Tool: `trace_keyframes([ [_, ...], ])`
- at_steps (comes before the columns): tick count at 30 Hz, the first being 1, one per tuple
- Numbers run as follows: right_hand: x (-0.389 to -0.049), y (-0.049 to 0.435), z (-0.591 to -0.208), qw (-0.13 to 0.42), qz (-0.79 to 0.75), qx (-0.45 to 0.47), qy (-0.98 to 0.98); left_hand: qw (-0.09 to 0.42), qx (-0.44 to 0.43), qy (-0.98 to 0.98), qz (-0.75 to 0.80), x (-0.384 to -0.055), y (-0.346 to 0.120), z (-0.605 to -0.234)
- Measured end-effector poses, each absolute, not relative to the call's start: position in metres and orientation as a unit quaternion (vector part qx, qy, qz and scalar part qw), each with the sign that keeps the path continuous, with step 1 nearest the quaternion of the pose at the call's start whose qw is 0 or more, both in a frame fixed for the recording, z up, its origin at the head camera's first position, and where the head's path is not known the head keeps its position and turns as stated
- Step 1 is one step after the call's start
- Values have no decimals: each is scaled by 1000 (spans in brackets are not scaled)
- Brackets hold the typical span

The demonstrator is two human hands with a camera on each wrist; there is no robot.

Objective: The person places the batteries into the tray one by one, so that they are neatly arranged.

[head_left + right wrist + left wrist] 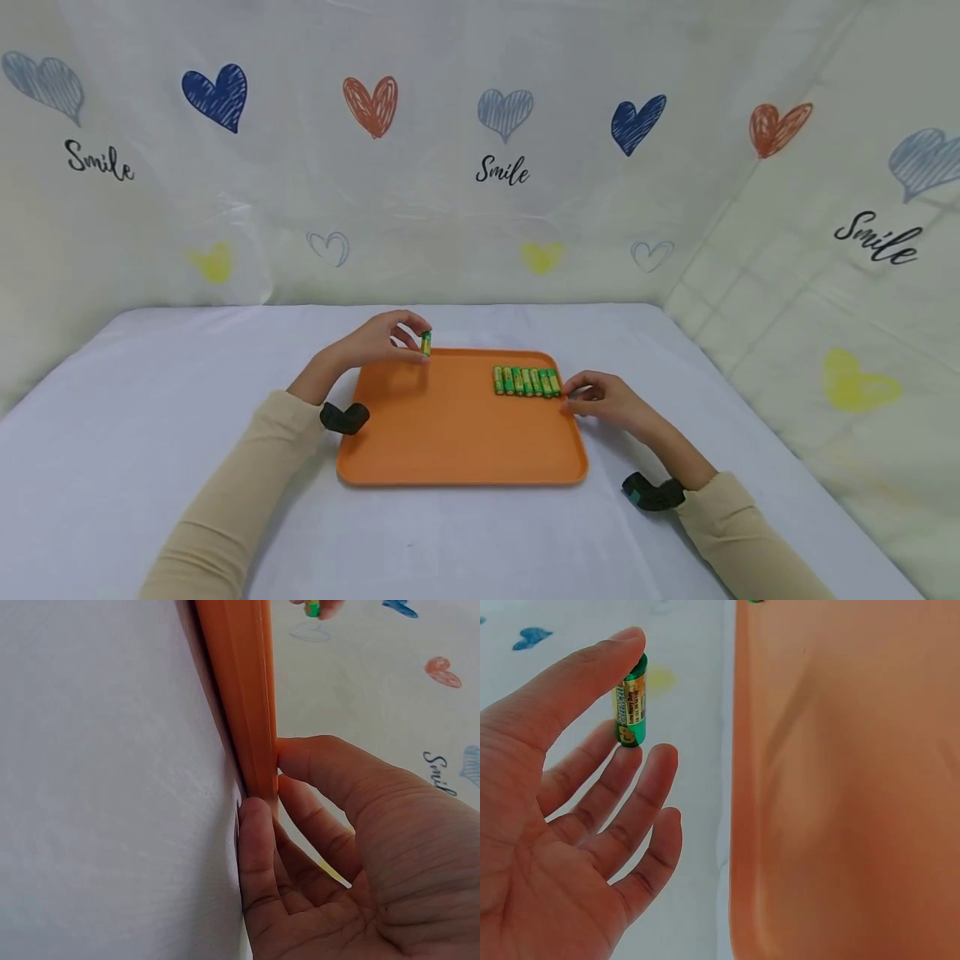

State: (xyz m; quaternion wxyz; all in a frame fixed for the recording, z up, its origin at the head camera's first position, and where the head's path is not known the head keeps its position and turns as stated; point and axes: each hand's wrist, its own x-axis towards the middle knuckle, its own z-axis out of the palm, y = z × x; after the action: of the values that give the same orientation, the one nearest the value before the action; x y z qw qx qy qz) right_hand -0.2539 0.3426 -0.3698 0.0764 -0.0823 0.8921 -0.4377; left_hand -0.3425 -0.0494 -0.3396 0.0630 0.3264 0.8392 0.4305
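My left hand (382, 338) pinches a green and gold battery (631, 705) between thumb and fingertips. It holds the battery upright, above the back left edge of an orange tray (450, 450). Several similar batteries (527, 382) stand in a side-by-side row at the tray's back right. Beside the end of that row, my right hand (606, 402) is at the tray's right rim, thumb and index finger apart and loosely bent. In the right wrist view, its fingertips touch the orange rim (251, 697); what lies behind the rim is hidden.
The tray lies on a white-covered table (187, 375). Behind it hangs a pale sheet (435, 200) printed with hearts and the word Smile. Dark bands (346, 418) are worn on both wrists.
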Motion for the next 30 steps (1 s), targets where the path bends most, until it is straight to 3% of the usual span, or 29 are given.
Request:
trace_keyframes([
  [30,-253,343,-370,72,-444,-88,889,98,352,817,447,-348,2,-360],
])
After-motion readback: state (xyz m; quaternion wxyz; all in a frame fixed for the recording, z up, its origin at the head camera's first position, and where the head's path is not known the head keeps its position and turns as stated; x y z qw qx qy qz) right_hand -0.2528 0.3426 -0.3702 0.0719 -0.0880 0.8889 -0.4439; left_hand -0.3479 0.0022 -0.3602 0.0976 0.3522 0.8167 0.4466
